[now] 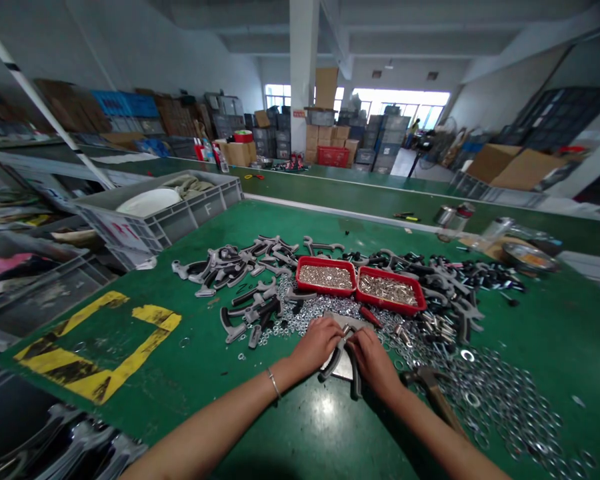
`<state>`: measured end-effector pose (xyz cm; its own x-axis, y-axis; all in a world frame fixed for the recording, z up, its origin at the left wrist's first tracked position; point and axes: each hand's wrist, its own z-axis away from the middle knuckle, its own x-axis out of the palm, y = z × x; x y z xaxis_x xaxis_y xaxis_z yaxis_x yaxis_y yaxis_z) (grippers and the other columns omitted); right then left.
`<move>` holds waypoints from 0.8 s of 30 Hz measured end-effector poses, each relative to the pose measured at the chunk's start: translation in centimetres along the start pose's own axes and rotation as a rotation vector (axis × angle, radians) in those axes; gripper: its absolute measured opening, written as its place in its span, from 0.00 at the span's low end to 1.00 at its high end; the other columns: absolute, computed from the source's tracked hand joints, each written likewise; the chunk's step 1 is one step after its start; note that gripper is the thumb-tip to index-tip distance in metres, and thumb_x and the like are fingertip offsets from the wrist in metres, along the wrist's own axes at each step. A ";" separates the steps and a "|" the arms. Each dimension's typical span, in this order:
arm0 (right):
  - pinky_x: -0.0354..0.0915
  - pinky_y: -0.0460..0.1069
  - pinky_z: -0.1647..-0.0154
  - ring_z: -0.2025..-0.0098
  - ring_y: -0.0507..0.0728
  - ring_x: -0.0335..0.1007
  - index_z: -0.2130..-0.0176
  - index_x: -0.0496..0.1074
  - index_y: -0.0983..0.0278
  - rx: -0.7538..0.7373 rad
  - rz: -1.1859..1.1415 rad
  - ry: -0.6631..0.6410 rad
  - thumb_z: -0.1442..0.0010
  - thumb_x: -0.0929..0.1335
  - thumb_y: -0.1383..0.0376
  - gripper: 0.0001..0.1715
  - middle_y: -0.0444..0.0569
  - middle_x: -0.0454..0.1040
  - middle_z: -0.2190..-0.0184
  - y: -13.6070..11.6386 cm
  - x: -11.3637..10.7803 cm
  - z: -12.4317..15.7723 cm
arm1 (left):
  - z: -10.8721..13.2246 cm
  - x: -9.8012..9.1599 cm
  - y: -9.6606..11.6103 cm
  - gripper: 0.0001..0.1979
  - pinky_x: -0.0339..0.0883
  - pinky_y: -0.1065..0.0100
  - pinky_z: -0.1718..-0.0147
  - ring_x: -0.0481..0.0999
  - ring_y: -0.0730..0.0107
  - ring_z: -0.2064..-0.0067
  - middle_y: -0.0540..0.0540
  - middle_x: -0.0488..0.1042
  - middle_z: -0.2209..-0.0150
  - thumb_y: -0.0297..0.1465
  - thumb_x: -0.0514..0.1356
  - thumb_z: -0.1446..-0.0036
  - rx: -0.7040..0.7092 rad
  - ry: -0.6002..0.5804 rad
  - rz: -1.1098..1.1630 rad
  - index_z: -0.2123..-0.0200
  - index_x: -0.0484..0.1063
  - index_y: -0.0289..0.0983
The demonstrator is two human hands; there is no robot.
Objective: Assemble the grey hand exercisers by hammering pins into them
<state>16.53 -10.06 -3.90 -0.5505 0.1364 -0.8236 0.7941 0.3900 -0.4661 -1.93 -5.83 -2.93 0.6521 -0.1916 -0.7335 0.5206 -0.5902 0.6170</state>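
Over a small metal plate (341, 368) on the green bench, my left hand (319, 341) and my right hand (373, 357) close on the upper part of a grey two-handled tool (354, 375), which looks like pliers or a clamp. Its two dark-gripped handles spread apart toward me. A small silver pin or bushing (347, 329) shows at its top between my fingertips. My fingers partly hide the tool's head. Just beyond stand two red trays, the left tray (325, 291) and the right tray (393, 308), holding small metal parts. A hammer (437, 393) lies beside my right forearm.
Grey tool handles (240, 263) are heaped at the left, more dark parts (445, 273) at the right. Loose washers (510, 393) spread across the right side. A grey crate (195, 207) stands at the back left. Yellow tape (145, 350) marks a square on the bench.
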 end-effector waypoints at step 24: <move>0.65 0.42 0.78 0.80 0.46 0.57 0.67 0.66 0.63 0.709 -1.674 -0.251 0.45 0.76 0.60 0.17 0.37 0.65 0.79 -5.3 -4.5 3.5 | 3.8 -2.0 5.6 0.08 0.65 0.66 0.61 0.74 0.67 0.64 0.47 0.76 0.69 0.37 0.67 0.45 -0.233 -0.052 0.792 0.69 0.80 0.38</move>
<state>15.72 -15.89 1.16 -0.7924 -0.0948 0.6025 -0.5000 -0.4648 -0.7307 -2.42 -11.73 0.87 0.8504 -0.5222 -0.0650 0.0219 -0.0884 0.9958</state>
